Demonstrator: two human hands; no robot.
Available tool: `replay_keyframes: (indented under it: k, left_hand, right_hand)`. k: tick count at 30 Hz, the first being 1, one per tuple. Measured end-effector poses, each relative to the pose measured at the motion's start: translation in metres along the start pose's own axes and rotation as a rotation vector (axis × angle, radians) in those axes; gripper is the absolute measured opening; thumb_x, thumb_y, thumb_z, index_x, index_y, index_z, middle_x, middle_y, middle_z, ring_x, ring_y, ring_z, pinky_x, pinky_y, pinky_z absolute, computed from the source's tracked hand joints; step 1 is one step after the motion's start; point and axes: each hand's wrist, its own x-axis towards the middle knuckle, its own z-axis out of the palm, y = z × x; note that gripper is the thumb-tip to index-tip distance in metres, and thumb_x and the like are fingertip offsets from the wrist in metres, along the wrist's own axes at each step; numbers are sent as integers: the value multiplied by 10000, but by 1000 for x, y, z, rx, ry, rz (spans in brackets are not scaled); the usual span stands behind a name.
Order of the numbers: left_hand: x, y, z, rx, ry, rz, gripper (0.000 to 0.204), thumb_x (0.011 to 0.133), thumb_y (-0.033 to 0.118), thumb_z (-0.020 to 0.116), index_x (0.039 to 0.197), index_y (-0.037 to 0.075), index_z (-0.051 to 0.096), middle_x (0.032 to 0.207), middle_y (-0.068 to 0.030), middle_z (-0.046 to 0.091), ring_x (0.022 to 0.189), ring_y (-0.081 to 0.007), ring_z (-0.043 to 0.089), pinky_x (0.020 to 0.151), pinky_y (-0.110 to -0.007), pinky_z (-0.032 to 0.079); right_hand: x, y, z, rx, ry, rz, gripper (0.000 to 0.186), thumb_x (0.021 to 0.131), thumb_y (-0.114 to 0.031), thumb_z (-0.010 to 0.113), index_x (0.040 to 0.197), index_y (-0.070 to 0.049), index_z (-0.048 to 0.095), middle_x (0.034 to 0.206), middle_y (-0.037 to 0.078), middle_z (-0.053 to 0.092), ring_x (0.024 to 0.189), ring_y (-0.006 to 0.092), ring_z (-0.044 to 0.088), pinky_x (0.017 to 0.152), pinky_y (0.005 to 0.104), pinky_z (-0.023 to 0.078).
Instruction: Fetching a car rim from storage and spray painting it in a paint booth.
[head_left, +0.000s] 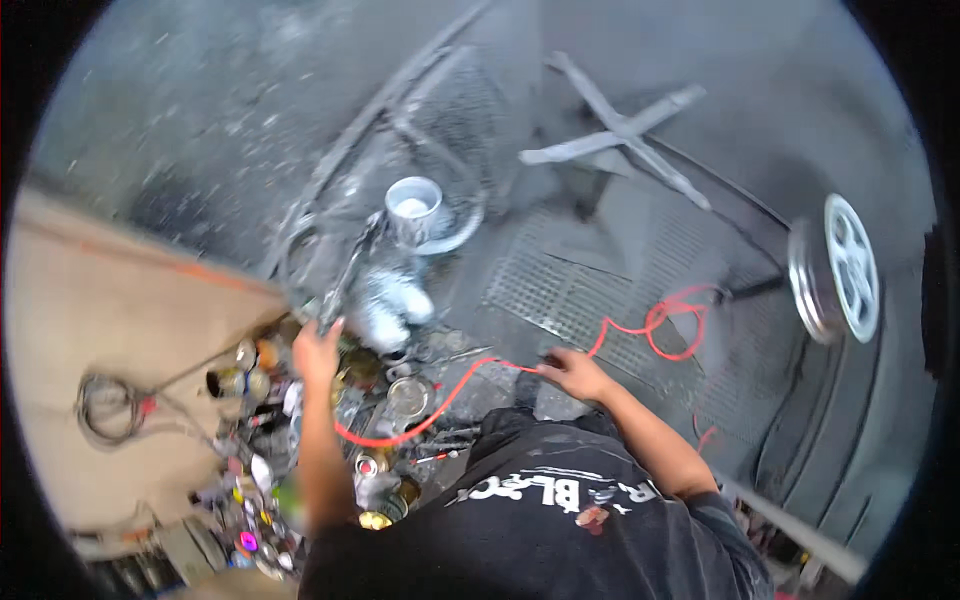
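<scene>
My left hand is at the left with its fingers closed, at the lower end of a long dark, paint-crusted thing whose kind is blurred. My right hand is closed on an orange hose, in front of my dark shirt. From there the hose sags leftward and passes behind my left forearm. On its other side it runs to a loose loop on the floor. Beyond my left hand stands a grey paint-coated can, with a pale, paint-covered lumpy object just below it.
Cans, bottles and lids crowd the floor at the lower left, beside a tan panel with a coiled cable. A grey cross-shaped stand is at the back. At the right is a silver wheel rim. Perforated matting covers the middle floor.
</scene>
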Motion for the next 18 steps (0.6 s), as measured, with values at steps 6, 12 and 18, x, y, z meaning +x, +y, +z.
replay_keyframes:
  k: [6, 12, 18]
  left_hand:
    - [-28, 99, 47, -324, -285, 79, 441, 807, 361, 695, 932, -53, 612, 856, -274, 631, 827, -449, 597, 715, -476, 447]
    - [-92, 204, 170, -446, -576, 271, 388, 851, 352, 660, 928, -21, 589, 784, -227, 620, 710, -361, 593, 662, -448, 448]
    - [-161, 365, 194, -563, -839, 616, 347, 880, 336, 612, 924, -3, 547, 801, -247, 603, 761, -444, 588, 639, -483, 450]
  right_hand:
    - [48, -31, -7, 205, 155, -104, 556, 848, -418, 636, 1194, 11, 563, 1072, 222, 642, 974, 325, 638, 831, 396, 501]
    - [56, 6, -61, 280, 797, 11, 895, 792, -501, 676, 1361, 95, 327, 1353, 335, 410, 1270, 398, 434, 1054, 409, 360]
    - [-4, 125, -142, 575, 1366, 140, 795, 876, -297, 636, 1409, 107, 205, 1370, 301, 406, 1298, 351, 409, 1083, 388, 310]
